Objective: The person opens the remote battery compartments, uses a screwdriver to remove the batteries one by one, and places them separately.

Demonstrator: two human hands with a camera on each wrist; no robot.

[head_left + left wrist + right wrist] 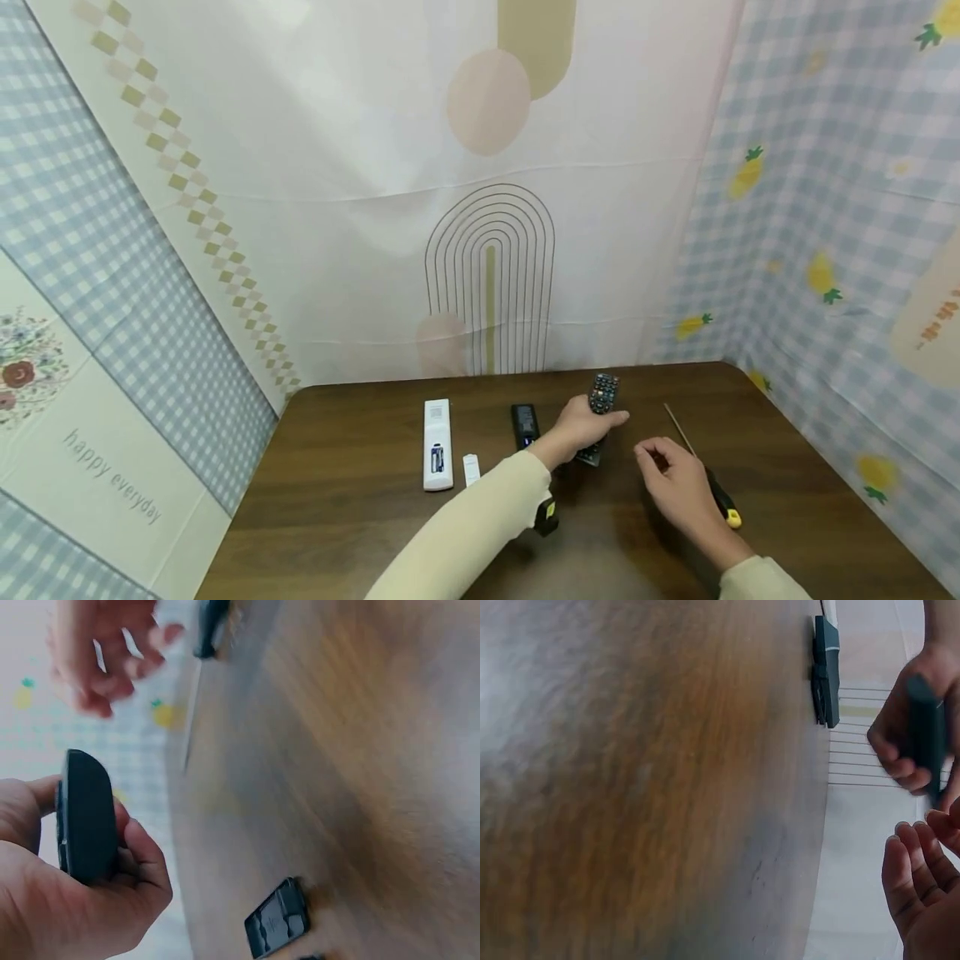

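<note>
My left hand [581, 425] grips a black remote control [603, 393] by its middle, held above the table with its buttons facing up in the head view. The left wrist view shows the remote [90, 817] edge-on between fingers and thumb. To its right is my right hand [678, 483], fingers loosely bent, with nothing visible in them. Beside that hand lies a screwdriver [722, 492] with a black and yellow handle and a thin shaft. A small black battery cover [277, 919] lies on the wood, inner side up.
Left of my hands, a white remote [437, 446] lies with its battery bay uncovered and batteries showing. Its white cover [471, 469] is beside it. Another black remote [525, 423] lies partly behind my left arm. Patterned cloths surround the wooden table [337, 508].
</note>
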